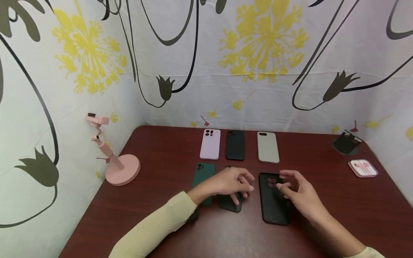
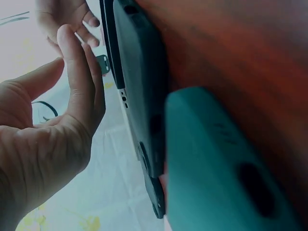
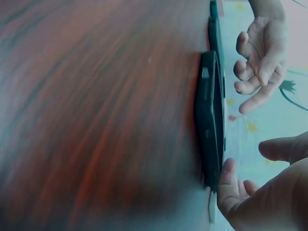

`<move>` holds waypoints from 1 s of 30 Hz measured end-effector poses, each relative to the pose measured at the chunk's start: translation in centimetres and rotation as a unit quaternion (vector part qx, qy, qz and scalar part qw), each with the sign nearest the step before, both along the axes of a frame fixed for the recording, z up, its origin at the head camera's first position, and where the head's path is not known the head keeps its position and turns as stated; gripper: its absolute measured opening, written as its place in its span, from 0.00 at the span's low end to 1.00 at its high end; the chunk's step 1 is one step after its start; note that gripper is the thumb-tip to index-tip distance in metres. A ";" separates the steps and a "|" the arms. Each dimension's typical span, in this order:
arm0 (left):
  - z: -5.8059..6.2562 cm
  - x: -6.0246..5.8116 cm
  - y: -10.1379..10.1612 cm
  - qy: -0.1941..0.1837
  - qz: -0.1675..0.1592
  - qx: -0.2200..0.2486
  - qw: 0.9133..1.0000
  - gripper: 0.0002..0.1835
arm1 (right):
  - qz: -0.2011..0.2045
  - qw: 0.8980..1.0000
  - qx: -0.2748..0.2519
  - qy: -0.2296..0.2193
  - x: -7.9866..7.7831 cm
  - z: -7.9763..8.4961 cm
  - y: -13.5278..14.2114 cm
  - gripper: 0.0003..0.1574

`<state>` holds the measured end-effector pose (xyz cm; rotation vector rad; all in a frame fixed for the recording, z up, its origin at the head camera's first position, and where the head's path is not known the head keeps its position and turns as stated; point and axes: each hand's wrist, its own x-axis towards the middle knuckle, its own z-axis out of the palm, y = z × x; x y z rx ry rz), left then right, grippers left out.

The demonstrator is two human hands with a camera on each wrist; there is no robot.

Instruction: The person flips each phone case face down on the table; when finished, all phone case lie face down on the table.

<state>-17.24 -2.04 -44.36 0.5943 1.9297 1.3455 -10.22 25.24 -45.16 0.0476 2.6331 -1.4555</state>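
Note:
In the head view my left hand (image 1: 229, 182) hovers with loosely bent fingers over a black phone case (image 1: 229, 205), partly covering it. A green phone case (image 1: 203, 172) lies beneath that wrist, and its side fills the lower part of the left wrist view. My right hand (image 1: 303, 197) is at the upper right of a larger black phone case (image 1: 274, 209) with a square camera cutout. Its thumb and index finger stand apart, and in the right wrist view a fingertip (image 3: 228, 168) is right at the end of that case (image 3: 206, 120).
Along the back lie a lilac phone case (image 1: 210, 145), another black case (image 1: 235, 145) and a pale grey case (image 1: 267, 147). A pink stand (image 1: 122, 170) is at left. A dark stand (image 1: 346, 143) and boxed earphones (image 1: 362, 168) sit at right. Something dark (image 1: 193, 216) shows under my left sleeve.

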 end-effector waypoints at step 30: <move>-0.3 0.3 5.4 0.034 0.033 -0.121 0.992 0.35 | 0.047 0.989 0.113 -0.081 -0.8 -0.6 1.9 0.43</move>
